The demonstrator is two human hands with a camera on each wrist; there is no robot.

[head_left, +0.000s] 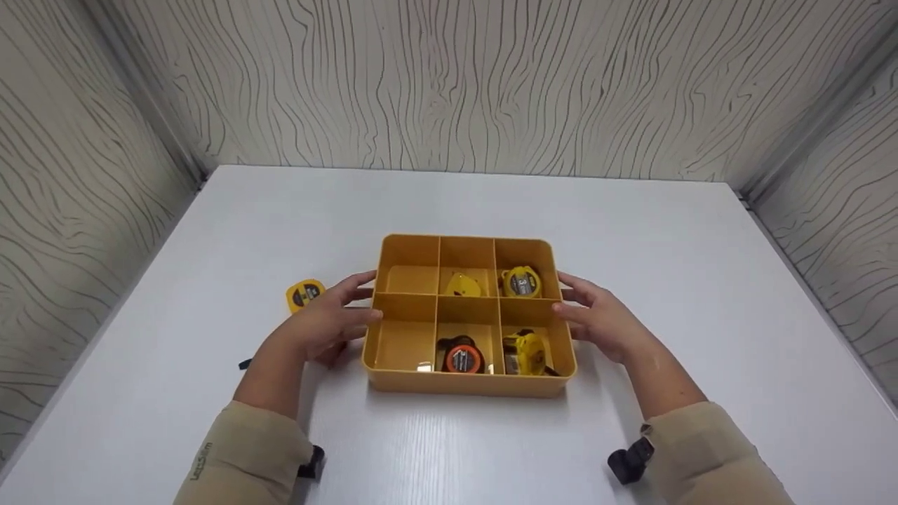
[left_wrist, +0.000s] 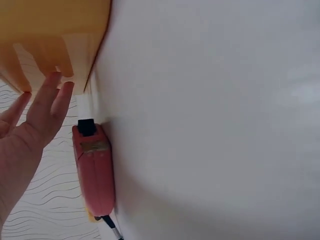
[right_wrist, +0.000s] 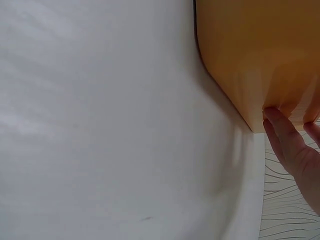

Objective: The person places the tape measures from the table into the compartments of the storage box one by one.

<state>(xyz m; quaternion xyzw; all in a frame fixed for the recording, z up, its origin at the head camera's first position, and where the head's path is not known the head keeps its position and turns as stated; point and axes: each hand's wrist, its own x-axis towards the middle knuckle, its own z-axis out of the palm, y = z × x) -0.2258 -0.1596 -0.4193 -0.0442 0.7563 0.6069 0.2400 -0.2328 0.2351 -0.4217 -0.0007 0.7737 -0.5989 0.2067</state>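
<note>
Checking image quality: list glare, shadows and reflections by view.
Head: white glint inside the six-compartment box; left wrist: left hand mirrored in its glossy side, soft shadow beside the red tape measure; right wrist: right hand mirrored likewise, pale glare on the white tabletop.

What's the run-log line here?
left hand: touching tray, left side; right hand: touching tray, right side; tray: four of six compartments occupied; outside: yellow tape measure, red tape measure
</note>
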